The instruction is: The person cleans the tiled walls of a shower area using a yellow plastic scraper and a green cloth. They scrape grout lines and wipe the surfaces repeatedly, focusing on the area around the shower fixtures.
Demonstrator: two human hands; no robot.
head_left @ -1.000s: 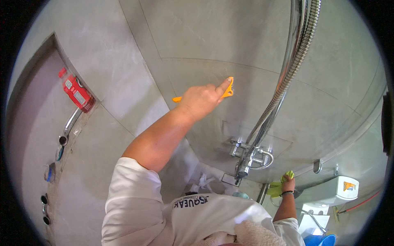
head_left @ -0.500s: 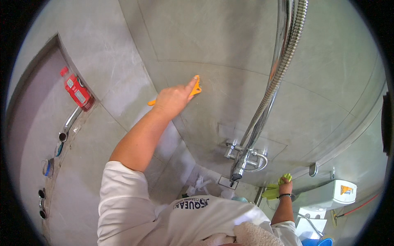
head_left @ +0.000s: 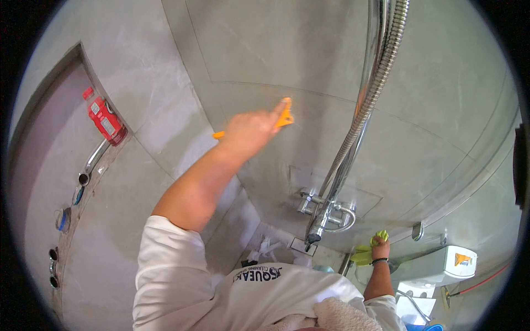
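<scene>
My left hand (head_left: 251, 131) is wrapped round an orange plastic scraper (head_left: 285, 117), its thumb or a finger laid along the wide end. The scraper's broad end is at the grey tiled wall (head_left: 326, 132), and its thin handle end sticks out behind my palm. Lower right, my right hand (head_left: 380, 248) grips a crumpled yellow-green cloth (head_left: 362, 255), which hangs partly below the fist. Whether the scraper's edge touches the tile is hard to tell.
A chrome shower mixer (head_left: 328, 212) with a metal hose (head_left: 381, 71) runs up the wall. A red bottle (head_left: 107, 120) stands in the left niche beside chrome fittings (head_left: 94, 160). A white toilet tank (head_left: 448, 262) stands lower right, with another orange scraper (head_left: 462, 259) on it.
My left hand has moved to the right along the wall with the orange scraper in it. My right hand stays low with the cloth, almost unmoved.
</scene>
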